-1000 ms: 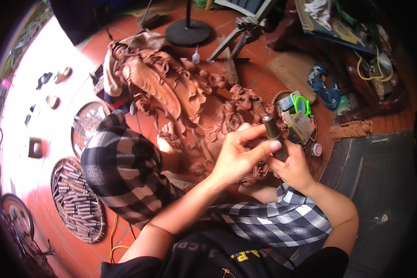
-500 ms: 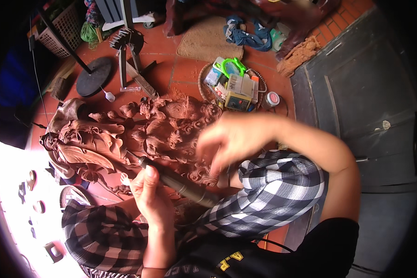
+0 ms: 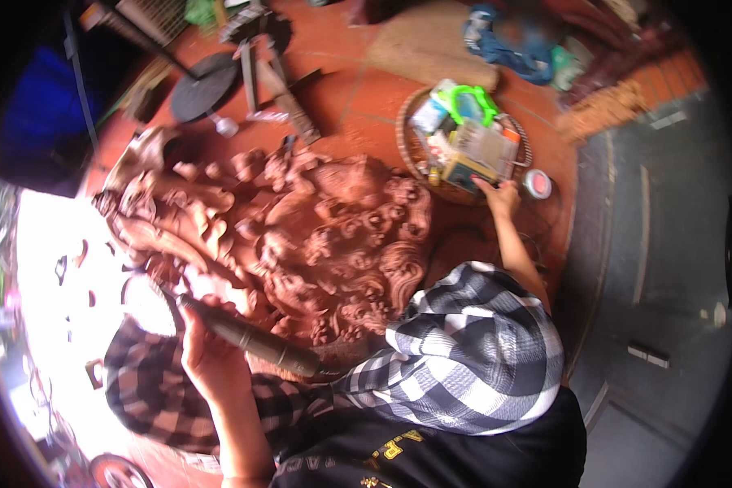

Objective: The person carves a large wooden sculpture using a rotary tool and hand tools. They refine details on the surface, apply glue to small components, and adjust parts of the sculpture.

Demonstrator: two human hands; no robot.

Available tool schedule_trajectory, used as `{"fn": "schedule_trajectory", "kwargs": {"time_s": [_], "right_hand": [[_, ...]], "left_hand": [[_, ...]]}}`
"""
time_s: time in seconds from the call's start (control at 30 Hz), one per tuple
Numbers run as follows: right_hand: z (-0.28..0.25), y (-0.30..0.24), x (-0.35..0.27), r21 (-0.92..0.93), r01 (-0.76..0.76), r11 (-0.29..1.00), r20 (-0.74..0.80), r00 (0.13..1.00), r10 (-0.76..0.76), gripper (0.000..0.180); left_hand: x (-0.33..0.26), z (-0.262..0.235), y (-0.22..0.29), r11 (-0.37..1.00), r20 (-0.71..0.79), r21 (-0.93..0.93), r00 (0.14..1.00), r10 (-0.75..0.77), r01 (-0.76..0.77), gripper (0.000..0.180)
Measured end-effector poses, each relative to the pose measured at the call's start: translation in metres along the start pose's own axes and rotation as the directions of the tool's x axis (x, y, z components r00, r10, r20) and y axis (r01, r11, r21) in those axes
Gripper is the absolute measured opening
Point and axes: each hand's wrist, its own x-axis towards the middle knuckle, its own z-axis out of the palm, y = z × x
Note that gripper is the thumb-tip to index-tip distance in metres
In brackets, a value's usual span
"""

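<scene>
In my left hand (image 3: 211,358) is a dark cylindrical rotary carving tool (image 3: 256,340), its body slanting down to the right, with a cord at its lower end. A large reddish-brown wood carving (image 3: 317,236) with curled, dense relief lies in front of me. My right hand (image 3: 500,199) is stretched out past it, fingers apart, the fingertips at the front of a small control box (image 3: 472,167). That box sits in a round woven basket (image 3: 407,146) among small packages and a bright green ring-shaped thing (image 3: 473,104). Motion blur hides whether the fingers grip any part of the box.
A jar with a pinkish lid (image 3: 538,184) stands right of the basket. Beyond the carving are a round black stand base (image 3: 206,87), a metal-legged stand (image 3: 272,85) and a brown mat (image 3: 431,49). A dark grey panel (image 3: 667,244) runs along the right.
My right hand has gone from above the carving out to the box in the basket. The left hand, still holding the tool, has shifted left and down; the view has turned too.
</scene>
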Motion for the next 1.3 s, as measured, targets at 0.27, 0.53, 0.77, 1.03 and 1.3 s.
{"fn": "schedule_trajectory", "kwargs": {"time_s": [0.27,0.53,0.77,1.03,1.3], "right_hand": [[0.026,0.040,0.027,0.357,-0.171,0.918,0.214,0.972,0.098,0.054],[-0.030,0.024,-0.001,0.263,0.202,0.943,0.176,0.952,-0.252,0.056],[-0.246,-0.212,-0.138,0.446,0.887,0.122,-0.034,0.153,-0.988,0.054],[-0.250,-0.279,-0.244,0.327,0.757,-0.566,-0.197,-0.531,-0.824,0.045],[-0.244,-0.271,-0.290,0.346,0.869,-0.353,-0.310,-0.249,-0.918,0.042]], "left_hand": [[-0.005,0.018,0.000,0.964,0.008,0.263,0.999,-0.051,0.047,0.029],[-0.014,0.037,-0.012,0.958,0.097,0.246,0.979,-0.179,0.150,0.033],[-0.014,0.047,-0.043,0.958,0.295,0.192,0.918,-0.264,0.213,0.033],[-0.037,0.047,-0.019,0.848,0.488,-0.117,0.773,-0.404,0.517,0.030],[-0.040,0.015,-0.008,0.820,0.485,0.000,0.717,-0.500,0.572,0.039]]}}
